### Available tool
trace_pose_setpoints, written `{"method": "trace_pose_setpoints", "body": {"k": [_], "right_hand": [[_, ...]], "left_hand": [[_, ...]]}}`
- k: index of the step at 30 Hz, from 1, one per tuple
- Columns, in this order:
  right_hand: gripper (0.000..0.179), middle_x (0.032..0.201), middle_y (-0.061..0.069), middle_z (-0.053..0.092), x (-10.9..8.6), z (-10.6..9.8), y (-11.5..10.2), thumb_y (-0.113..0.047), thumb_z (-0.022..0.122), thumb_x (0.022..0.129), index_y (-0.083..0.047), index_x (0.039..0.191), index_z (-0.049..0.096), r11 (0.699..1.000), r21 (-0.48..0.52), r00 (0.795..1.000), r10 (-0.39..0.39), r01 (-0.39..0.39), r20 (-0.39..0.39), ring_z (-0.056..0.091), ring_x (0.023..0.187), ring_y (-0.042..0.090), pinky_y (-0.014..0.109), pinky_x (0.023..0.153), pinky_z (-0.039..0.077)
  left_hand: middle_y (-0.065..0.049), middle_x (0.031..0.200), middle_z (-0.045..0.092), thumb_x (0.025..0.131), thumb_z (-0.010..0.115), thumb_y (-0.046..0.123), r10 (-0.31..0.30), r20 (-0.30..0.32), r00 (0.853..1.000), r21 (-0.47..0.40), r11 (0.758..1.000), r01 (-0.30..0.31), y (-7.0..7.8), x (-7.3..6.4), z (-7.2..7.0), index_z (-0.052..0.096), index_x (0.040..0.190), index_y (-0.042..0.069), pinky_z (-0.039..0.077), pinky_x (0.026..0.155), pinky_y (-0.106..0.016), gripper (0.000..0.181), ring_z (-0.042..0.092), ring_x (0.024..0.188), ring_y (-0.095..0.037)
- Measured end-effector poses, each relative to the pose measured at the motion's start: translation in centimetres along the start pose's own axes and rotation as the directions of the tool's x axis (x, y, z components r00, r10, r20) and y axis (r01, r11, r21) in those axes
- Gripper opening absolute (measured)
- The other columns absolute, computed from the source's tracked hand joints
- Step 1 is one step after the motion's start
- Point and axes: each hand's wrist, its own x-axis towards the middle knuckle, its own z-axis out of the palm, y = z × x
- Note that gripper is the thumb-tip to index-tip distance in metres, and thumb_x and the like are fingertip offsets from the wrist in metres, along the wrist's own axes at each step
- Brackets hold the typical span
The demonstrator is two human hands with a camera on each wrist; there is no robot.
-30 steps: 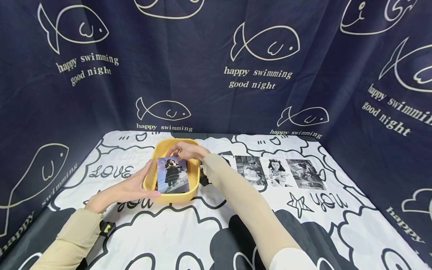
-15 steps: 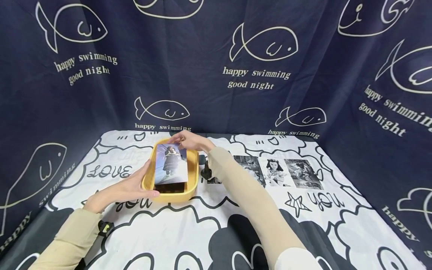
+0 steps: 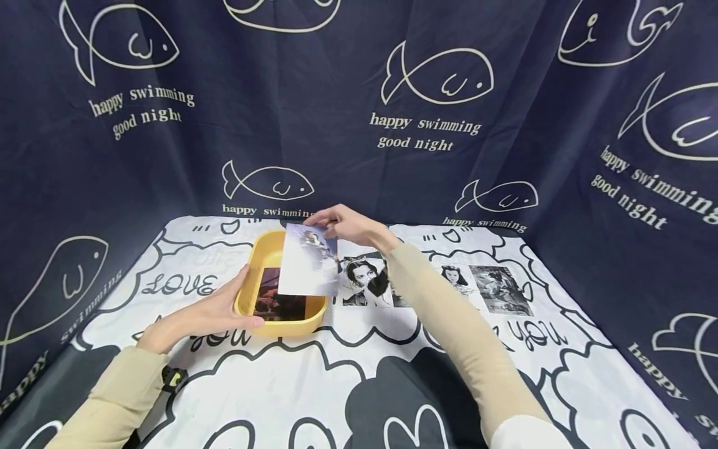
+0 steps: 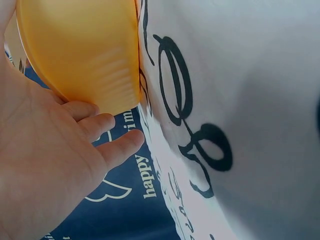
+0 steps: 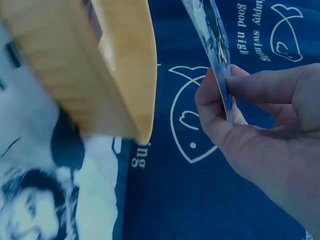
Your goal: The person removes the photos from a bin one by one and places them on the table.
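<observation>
My right hand (image 3: pixel 353 224) pinches a glossy photo print (image 3: pixel 308 268) by its top edge between thumb and fingers. The print is raised, tilted and partly washed out by glare, above the right part of a yellow plastic box (image 3: pixel 303 328). In the right wrist view the print (image 5: pixel 220 55) shows edge-on, apart from the box wall. My left hand (image 3: pixel 204 315) holds the box at its near left corner, thumb along the front. Its fingers lie against the outer wall in the left wrist view. Inside the box lies a dark reddish photo (image 3: pixel 279 305), partly covered by the raised print.
Right of the box lie several black-and-white photos in a row, including a woman's portrait (image 3: pixel 364 277) and a far-right picture (image 3: pixel 501 290). My right forearm hides part of the row. A patterned white cloth (image 3: pixel 269 380) covers the table; a navy curtain (image 3: pixel 336 112) stands behind.
The right hand has lifted the photo print up and to the right out of the box, uncovering the dark reddish photo beneath. The left hand stays on the box.
</observation>
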Motion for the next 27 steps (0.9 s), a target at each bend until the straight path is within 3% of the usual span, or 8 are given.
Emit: {"method": "trace_pose_setpoints", "body": {"k": [5, 12, 15, 19, 24, 27], "right_hand": [[0.051, 0.136, 0.011, 0.057, -3.6, -0.7, 1.7, 0.013, 0.05, 0.085, -0.007, 0.131, 0.06, 1.0, 0.002, 0.999, 0.03, -0.03, -0.018, 0.05, 0.12, 0.02, 0.033, 0.097, 0.049], [0.052, 0.135, 0.009, 0.06, -8.5, -0.9, 4.4, 0.011, 0.052, 0.083, -0.01, 0.13, 0.061, 0.996, -0.056, 0.997, 0.063, -0.065, -0.039, 0.055, 0.12, 0.024, 0.041, 0.108, 0.043], [0.054, 0.136, 0.012, 0.059, -10.2, -0.2, 5.6, 0.013, 0.05, 0.082, -0.007, 0.131, 0.059, 0.997, -0.05, 0.998, 0.054, -0.054, -0.017, 0.055, 0.119, 0.026, 0.039, 0.103, 0.047], [0.054, 0.137, 0.013, 0.057, -12.0, 0.9, 6.8, 0.013, 0.05, 0.082, -0.004, 0.133, 0.058, 0.997, -0.048, 0.998, 0.065, -0.064, 0.014, 0.055, 0.115, 0.025, 0.036, 0.096, 0.05], [0.052, 0.137, 0.016, 0.057, -13.2, 2.2, 7.9, 0.013, 0.05, 0.082, -0.001, 0.131, 0.058, 0.997, -0.05, 0.998, 0.056, -0.054, 0.025, 0.054, 0.122, 0.028, 0.042, 0.104, 0.046], [0.051, 0.133, 0.016, 0.06, -13.5, 2.9, 8.4, 0.013, 0.051, 0.081, -0.002, 0.129, 0.06, 0.996, -0.079, 0.999, 0.048, -0.046, 0.02, 0.055, 0.116, 0.026, 0.035, 0.1, 0.047]], "left_hand": [[-0.024, 0.157, 0.02, 0.079, 0.077, 0.034, 0.058, -0.008, 0.998, -0.041, 0.997, -0.058, 0.0, 0.0, 0.1, -0.007, 0.155, 0.01, 0.031, 0.106, -0.069, 0.116, 0.033, 0.138, -0.042], [-0.022, 0.156, 0.023, 0.079, 0.077, 0.033, 0.062, -0.009, 0.998, -0.049, 0.997, -0.062, 0.0, 0.1, 0.1, -0.006, 0.156, 0.015, 0.033, 0.105, -0.068, 0.115, 0.035, 0.136, -0.041], [-0.021, 0.156, 0.023, 0.079, 0.078, 0.033, 0.067, -0.007, 0.998, -0.071, 0.995, -0.067, 0.0, 0.0, 0.2, -0.006, 0.156, 0.021, 0.034, 0.104, -0.068, 0.114, 0.035, 0.137, -0.041], [-0.021, 0.156, 0.024, 0.079, 0.078, 0.032, 0.079, -0.01, 0.997, -0.079, 0.994, -0.08, 0.0, -0.1, 0.1, -0.006, 0.156, 0.024, 0.034, 0.104, -0.068, 0.114, 0.036, 0.136, -0.041], [-0.021, 0.155, 0.024, 0.079, 0.078, 0.032, 0.076, -0.008, 0.997, -0.081, 0.994, -0.077, 0.0, 0.0, 0.2, -0.007, 0.156, 0.025, 0.035, 0.103, -0.068, 0.114, 0.036, 0.135, -0.042], [-0.021, 0.155, 0.025, 0.079, 0.078, 0.032, 0.078, -0.008, 0.997, -0.081, 0.994, -0.078, 0.0, 0.1, 0.2, -0.007, 0.155, 0.026, 0.036, 0.103, -0.068, 0.114, 0.037, 0.135, -0.042]]}}
